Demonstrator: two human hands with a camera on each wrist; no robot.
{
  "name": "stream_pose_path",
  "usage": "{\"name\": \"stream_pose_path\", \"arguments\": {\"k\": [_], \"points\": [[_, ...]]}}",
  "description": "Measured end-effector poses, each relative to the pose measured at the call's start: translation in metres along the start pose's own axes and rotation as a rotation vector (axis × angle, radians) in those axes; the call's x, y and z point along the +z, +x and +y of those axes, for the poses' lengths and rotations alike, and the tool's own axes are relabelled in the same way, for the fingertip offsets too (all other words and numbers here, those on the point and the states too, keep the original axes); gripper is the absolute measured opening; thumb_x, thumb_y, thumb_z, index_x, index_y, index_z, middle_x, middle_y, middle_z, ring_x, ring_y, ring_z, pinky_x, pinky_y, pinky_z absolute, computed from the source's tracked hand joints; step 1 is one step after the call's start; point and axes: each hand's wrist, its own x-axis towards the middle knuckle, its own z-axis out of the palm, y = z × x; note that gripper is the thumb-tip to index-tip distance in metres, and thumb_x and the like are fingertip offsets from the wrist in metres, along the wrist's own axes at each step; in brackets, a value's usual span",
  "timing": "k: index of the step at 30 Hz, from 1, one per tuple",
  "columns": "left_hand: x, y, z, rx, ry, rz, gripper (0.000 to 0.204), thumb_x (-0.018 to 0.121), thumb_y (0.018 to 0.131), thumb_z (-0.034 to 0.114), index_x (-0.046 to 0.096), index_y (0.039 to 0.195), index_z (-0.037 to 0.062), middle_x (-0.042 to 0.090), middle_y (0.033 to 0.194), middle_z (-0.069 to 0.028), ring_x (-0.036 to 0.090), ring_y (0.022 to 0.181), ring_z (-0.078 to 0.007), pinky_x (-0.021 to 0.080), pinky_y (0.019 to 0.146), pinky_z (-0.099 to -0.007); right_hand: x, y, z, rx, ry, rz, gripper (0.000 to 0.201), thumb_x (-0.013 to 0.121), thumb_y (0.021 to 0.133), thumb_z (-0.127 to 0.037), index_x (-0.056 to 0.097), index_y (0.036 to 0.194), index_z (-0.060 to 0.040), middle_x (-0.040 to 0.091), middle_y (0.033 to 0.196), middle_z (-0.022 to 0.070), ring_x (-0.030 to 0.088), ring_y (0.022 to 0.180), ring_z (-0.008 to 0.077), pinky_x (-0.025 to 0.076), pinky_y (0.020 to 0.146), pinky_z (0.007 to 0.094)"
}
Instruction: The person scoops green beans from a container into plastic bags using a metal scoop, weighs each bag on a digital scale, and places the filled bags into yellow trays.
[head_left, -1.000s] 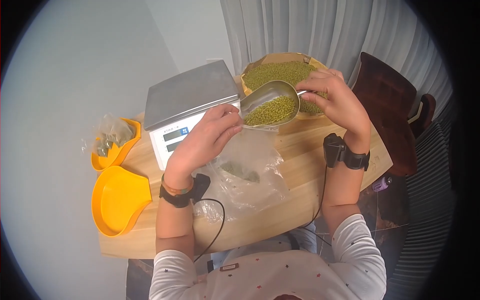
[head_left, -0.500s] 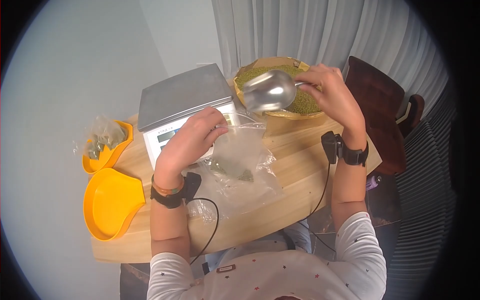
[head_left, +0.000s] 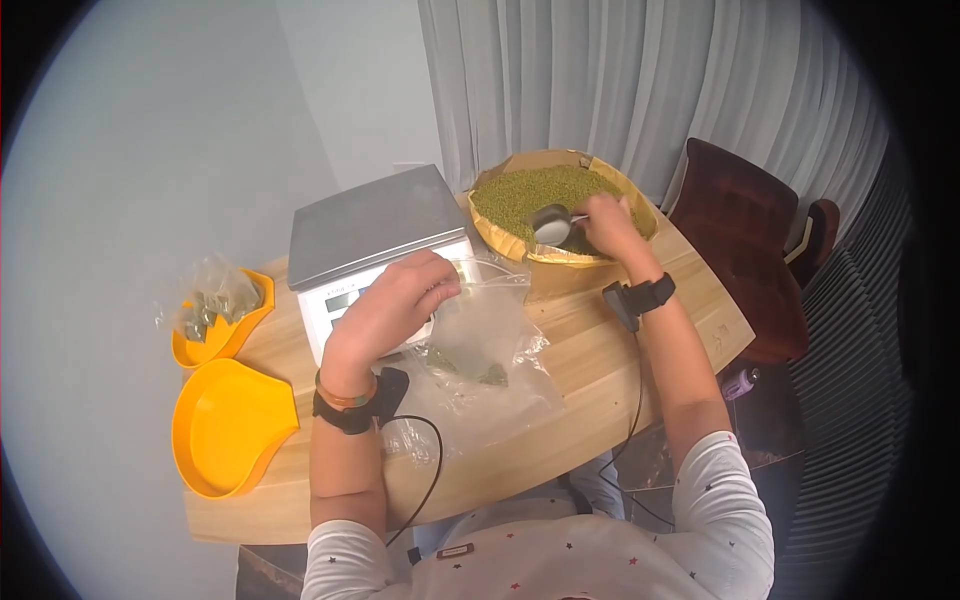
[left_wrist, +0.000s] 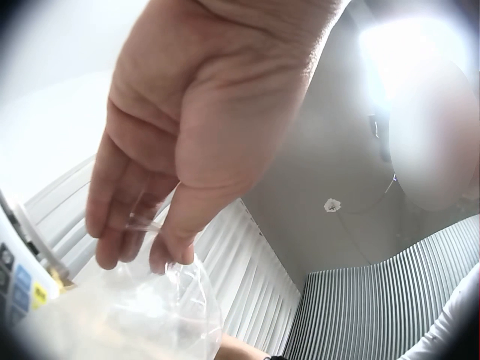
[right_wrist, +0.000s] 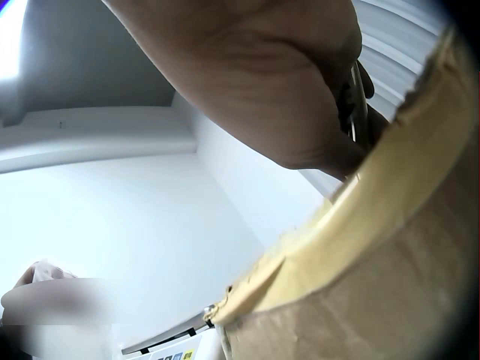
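My left hand (head_left: 405, 300) pinches the upper edge of a clear plastic bag (head_left: 480, 325) in front of the scale. Some green beans (head_left: 492, 374) lie low in that bag. In the left wrist view the thumb and fingertips meet on the thin film (left_wrist: 150, 300). My right hand (head_left: 610, 228) grips the handle of a metal scoop (head_left: 551, 226). The scoop's bowl is down among the green beans (head_left: 545, 190) of a large paper sack (head_left: 505, 240). The sack's folded rim (right_wrist: 352, 217) hides the bowl in the right wrist view.
A weighing scale (head_left: 375, 228) with a flat grey pan stands left of the sack. Two yellow trays are at the table's left; the farther tray (head_left: 215, 345) holds small filled bags (head_left: 212, 305), near the other tray (head_left: 225, 430). A dark red chair (head_left: 740, 240) stands at the right.
The scoop held beans over the plastic bag's mouth, then turned over, and is now down in the sack with my right hand. My left hand keeps its pinch on the bag.
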Motion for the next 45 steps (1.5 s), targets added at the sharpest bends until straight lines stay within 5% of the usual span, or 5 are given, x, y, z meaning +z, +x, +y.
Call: {"name": "stream_pose_path", "arguments": {"k": [8, 19, 29, 38, 45], "points": [[0.003, 0.000, -0.004, -0.002, 0.009, -0.018, 0.012, 0.064, 0.093, 0.010, 0.062, 0.099, -0.0006, 0.063, 0.092, -0.0147, 0.061, 0.087, -0.0347, 0.050, 0.077, -0.0391, 0.024, 0.004, 0.032, 0.220, 0.301, -0.142, 0.019, 0.073, 0.086, -0.019, 0.077, 0.102, -0.0089, 0.074, 0.098, 0.0144, 0.068, 0.099, 0.0310, 0.042, 0.091, 0.0484], [-0.001, 0.001, 0.000, 0.003, -0.014, -0.025, 0.013, 0.063, 0.094, 0.012, 0.063, 0.098, 0.0002, 0.061, 0.097, -0.0159, 0.060, 0.091, -0.0387, 0.049, 0.079, -0.0434, 0.027, -0.014, 0.065, 0.312, 0.639, 0.045, 0.019, 0.071, 0.090, -0.012, 0.073, 0.106, -0.0032, 0.072, 0.091, 0.0122, 0.067, 0.088, 0.0208, 0.051, 0.081, 0.0346], [0.002, -0.001, -0.002, 0.004, -0.010, -0.014, 0.013, 0.062, 0.095, 0.011, 0.061, 0.101, 0.0004, 0.062, 0.101, -0.0140, 0.060, 0.092, -0.0359, 0.050, 0.081, -0.0406, -0.051, -0.028, 0.024, 0.258, 0.815, -0.083, 0.019, 0.067, 0.093, -0.007, 0.070, 0.108, 0.0041, 0.070, 0.092, 0.0055, 0.061, 0.088, 0.0138, 0.049, 0.083, 0.0302], [0.004, -0.001, -0.006, 0.010, -0.005, -0.014, 0.016, 0.065, 0.094, 0.010, 0.061, 0.104, -0.0010, 0.064, 0.106, -0.0133, 0.060, 0.093, -0.0342, 0.050, 0.082, -0.0385, -0.100, -0.025, -0.022, -0.110, 0.803, -0.192, 0.023, 0.069, 0.092, -0.007, 0.069, 0.112, 0.0041, 0.073, 0.098, 0.0076, 0.063, 0.091, 0.0143, 0.050, 0.087, 0.0306], [0.007, -0.001, -0.011, 0.068, -0.021, 0.014, 0.012, 0.062, 0.094, 0.011, 0.062, 0.101, 0.0007, 0.060, 0.103, -0.0139, 0.059, 0.094, -0.0362, 0.049, 0.083, -0.0417, -0.130, -0.024, -0.068, -0.448, 0.390, -0.069, 0.018, 0.069, 0.087, -0.006, 0.072, 0.104, -0.0014, 0.067, 0.085, 0.0112, 0.060, 0.085, 0.0314, 0.045, 0.086, 0.0397]]}}
